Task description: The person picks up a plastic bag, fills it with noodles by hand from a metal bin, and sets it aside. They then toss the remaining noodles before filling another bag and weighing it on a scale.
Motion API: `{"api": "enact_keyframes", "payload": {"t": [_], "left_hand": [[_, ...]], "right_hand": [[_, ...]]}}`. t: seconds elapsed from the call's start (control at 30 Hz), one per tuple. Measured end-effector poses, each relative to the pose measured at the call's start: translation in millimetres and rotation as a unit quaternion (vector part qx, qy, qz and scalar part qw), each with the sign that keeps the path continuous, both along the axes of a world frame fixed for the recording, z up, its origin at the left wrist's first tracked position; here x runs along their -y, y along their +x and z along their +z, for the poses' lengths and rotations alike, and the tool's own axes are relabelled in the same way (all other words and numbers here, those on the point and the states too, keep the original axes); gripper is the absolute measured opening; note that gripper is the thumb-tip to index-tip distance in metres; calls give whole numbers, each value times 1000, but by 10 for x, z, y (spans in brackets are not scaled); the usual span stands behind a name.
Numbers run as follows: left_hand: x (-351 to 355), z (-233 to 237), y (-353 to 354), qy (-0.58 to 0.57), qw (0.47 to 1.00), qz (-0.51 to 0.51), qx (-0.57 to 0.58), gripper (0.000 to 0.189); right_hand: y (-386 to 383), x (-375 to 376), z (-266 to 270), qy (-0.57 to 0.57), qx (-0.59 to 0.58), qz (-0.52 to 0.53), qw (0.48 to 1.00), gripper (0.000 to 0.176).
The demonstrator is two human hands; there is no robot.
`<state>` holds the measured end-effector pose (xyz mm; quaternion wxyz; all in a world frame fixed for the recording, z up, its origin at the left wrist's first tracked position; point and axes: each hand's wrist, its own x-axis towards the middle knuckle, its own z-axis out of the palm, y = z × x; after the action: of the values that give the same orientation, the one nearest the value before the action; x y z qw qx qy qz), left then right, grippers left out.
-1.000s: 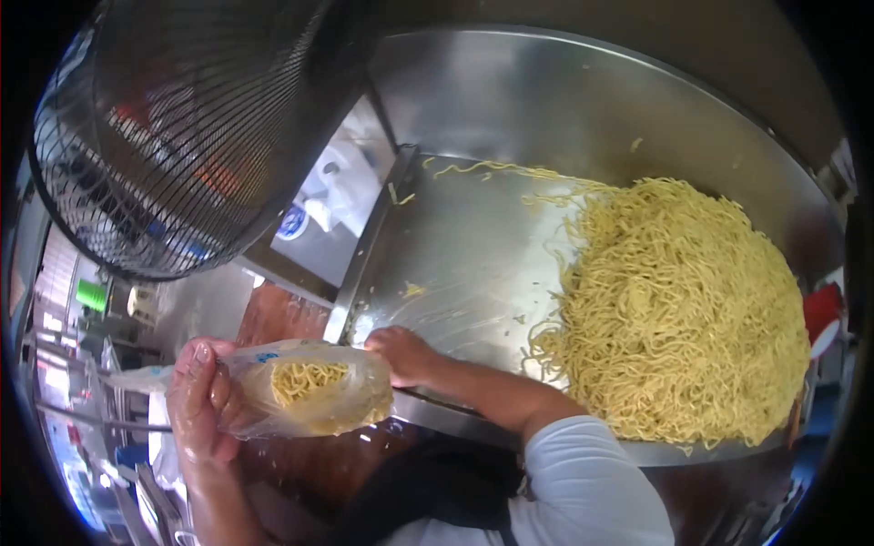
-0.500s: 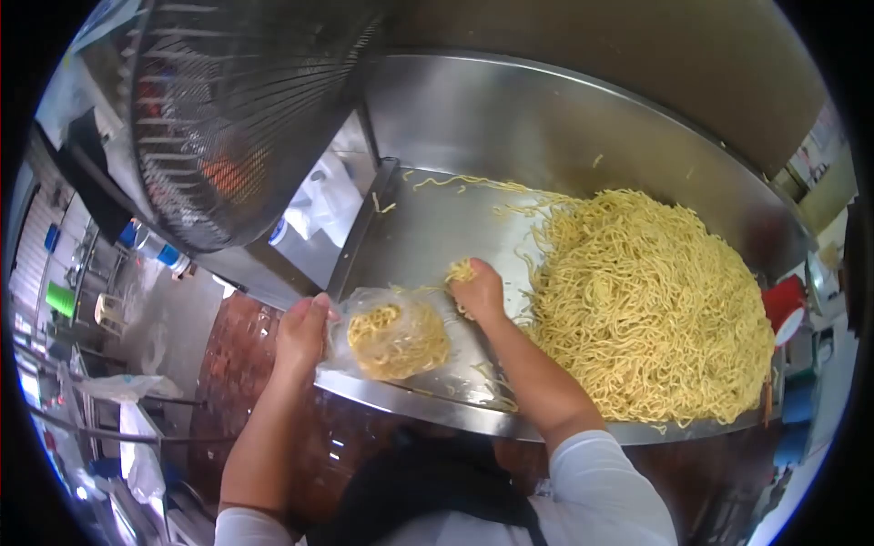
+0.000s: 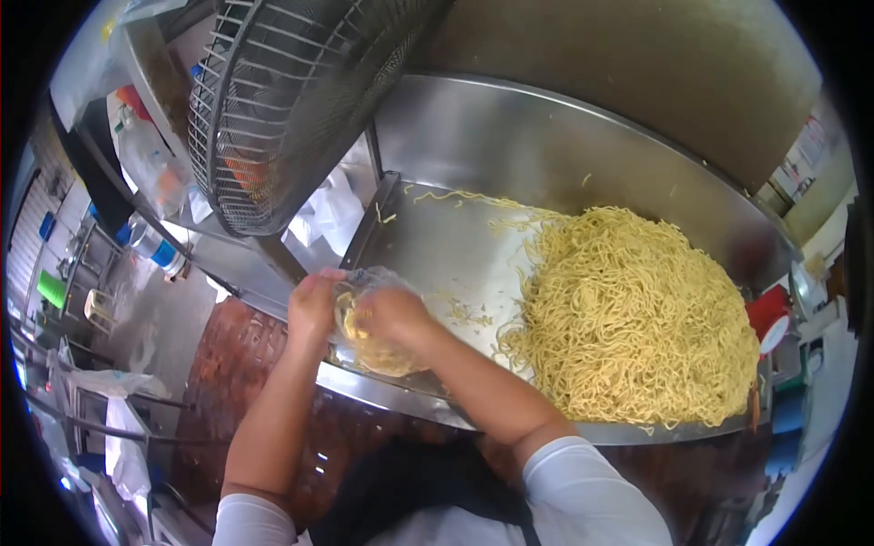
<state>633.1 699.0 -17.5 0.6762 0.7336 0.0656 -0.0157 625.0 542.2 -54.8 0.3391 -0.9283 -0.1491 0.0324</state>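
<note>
My left hand [image 3: 312, 305] is closed on the rim of a clear plastic bag [image 3: 387, 280] at the front left of a steel tray. Yellow noodles [image 3: 387, 361] fill the lower part of this bag. At the bag's mouth is my right hand [image 3: 393, 317], blurred, its fingers curled against a small clump of noodles [image 3: 350, 320] and partly hidden by plastic. A large mound of yellow noodles [image 3: 637, 318] is heaped on the right side of the tray, apart from both hands.
The steel tray [image 3: 437, 232] has a raised back wall and a front lip. Loose strands [image 3: 469, 314] lie on its bottom. A caged fan [image 3: 282, 118] leans in at upper left, near white plastic bags [image 3: 332, 214]. A red container [image 3: 767, 309] stands beyond the mound.
My right hand has moved left with its clump of noodles, from beside the bag to its mouth. My left hand stays on the rim. The view has shifted slightly.
</note>
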Motion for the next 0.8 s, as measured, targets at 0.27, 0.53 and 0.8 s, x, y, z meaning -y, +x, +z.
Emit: {"api": "enact_keyframes", "payload": {"t": [0.27, 0.53, 0.8], "left_hand": [[-755, -1060, 100, 261, 939, -115, 193, 43], [68, 546, -445, -198, 976, -8, -93, 20], [-802, 1407, -1158, -323, 945, 38, 44, 17]], "right_hand": [[50, 1098, -721, 379, 27, -332, 864, 36], [-116, 983, -1557, -22, 137, -293, 946, 70], [537, 236, -1605, 16, 168, -107, 980, 63]]}}
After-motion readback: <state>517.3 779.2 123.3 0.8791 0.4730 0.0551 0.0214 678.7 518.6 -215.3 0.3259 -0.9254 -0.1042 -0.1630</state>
